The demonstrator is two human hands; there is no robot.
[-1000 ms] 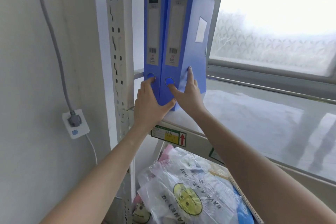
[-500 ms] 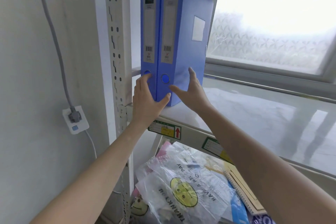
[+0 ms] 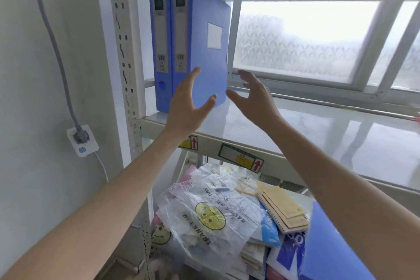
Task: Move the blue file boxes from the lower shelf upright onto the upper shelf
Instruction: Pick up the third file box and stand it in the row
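Neither grip holds anything: the left hand (image 3: pixel 188 107) and the right hand (image 3: pixel 252 100) hang open, fingers spread, just in front of the upper shelf (image 3: pixel 318 134), palms turned toward each other. The left hand overlaps the near lower corner of the right-hand box from this angle; whether it touches the box cannot be told.

Two blue file boxes (image 3: pixel 195 48) stand upright, side by side and touching, at the far left end of the upper shelf, hard by the perforated post (image 3: pixel 123 48). Their long axis runs vertical, and their labelled spines face out toward the person, finger holes at the bottom.

A third blue box (image 3: pixel 327 248) lies tilted at the near right of the lower shelf, resting on a heap of plastic bags (image 3: pixel 209 216) and notebooks (image 3: pixel 281 211). Its long axis appears to run away from the camera, and it has still to be moved.

The boxes look like stiff, smooth plastic, probably light if empty and a little slippery to bare skin. A sound hold would likely be two flat palms on the broad sides, or a finger in the spine hole. The loose bags beneath could shift as that box comes away.
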